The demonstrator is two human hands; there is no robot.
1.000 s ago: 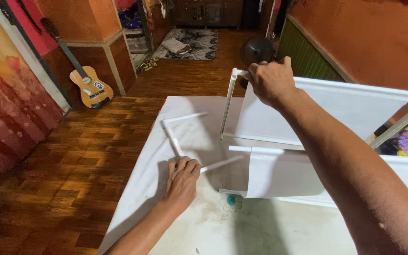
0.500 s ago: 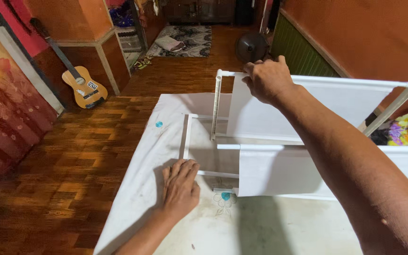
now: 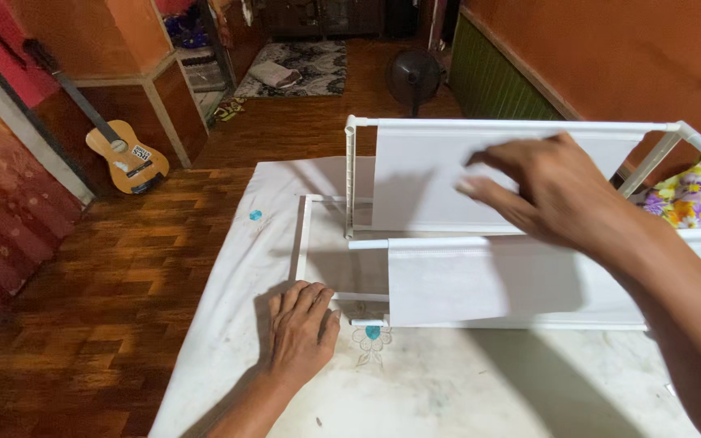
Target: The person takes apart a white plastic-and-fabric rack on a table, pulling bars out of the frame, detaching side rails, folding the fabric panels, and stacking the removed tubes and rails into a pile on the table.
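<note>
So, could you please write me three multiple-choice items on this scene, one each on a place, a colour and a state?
1. Where is the guitar?
A. on the white sheet
B. leaning on the orange cabinet at the left
C. on the rug

2. What colour are the rack's tubes?
A. black
B. white
C. red

3. How is the left hand?
A. lying flat, palm down, by the rack's lower corner
C. raised in the air
B. gripping the top tube

Answers:
1 B, the guitar stands on the wooden floor against the cabinet.
2 B, every tube is white.
3 A, its fingers lie spread on the sheet, while the right hand is up in front of the upper fabric panel.
</note>
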